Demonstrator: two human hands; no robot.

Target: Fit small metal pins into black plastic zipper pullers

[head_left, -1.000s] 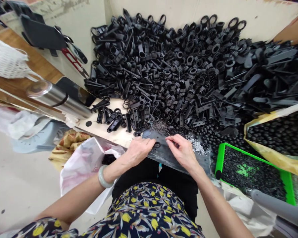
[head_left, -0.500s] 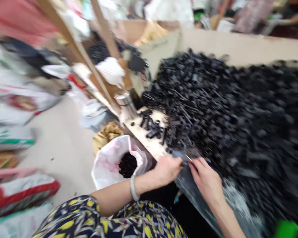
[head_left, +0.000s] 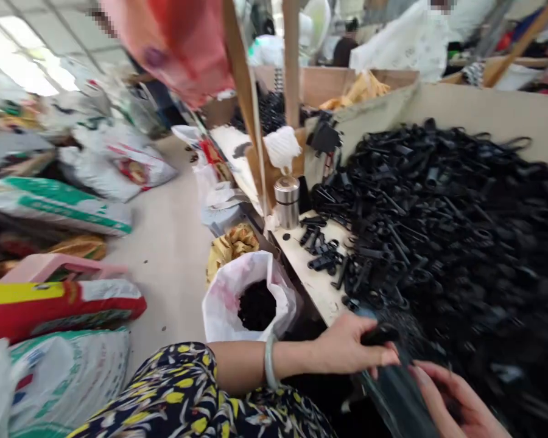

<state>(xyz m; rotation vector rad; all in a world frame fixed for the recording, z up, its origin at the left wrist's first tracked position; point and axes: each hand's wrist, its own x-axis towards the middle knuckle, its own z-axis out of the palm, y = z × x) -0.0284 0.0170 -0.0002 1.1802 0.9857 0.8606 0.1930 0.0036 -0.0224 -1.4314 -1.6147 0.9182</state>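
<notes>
My left hand [head_left: 344, 344], with a pale bangle [head_left: 270, 363] at the wrist, pinches a small black plastic part [head_left: 382, 334] between thumb and fingers. To its right, near the bottom edge, my right hand [head_left: 461, 395] has its fingers curled; whatever lies in them is hidden. Under both hands runs a dark, glossy sheet [head_left: 397, 392] over the table edge. A large heap of black plastic parts [head_left: 411, 182] rises just beyond the hands. Several loose black parts [head_left: 322, 255] lie on the pale tabletop [head_left: 308, 267] ahead of my left hand.
A white sack [head_left: 223, 310] holding dark pieces stands left of the table edge, with a crumpled yellow-brown bag [head_left: 234, 245] behind it. A steel flask [head_left: 287, 207] stands at the table's corner by wooden posts [head_left: 292, 67]. Filled sacks [head_left: 68, 204] line the floor at left.
The view has swung left and up, so the scene sits lower and further right. My left hand now grips a black part. The thin shiny tool seen at my right fingers no longer shows.
</notes>
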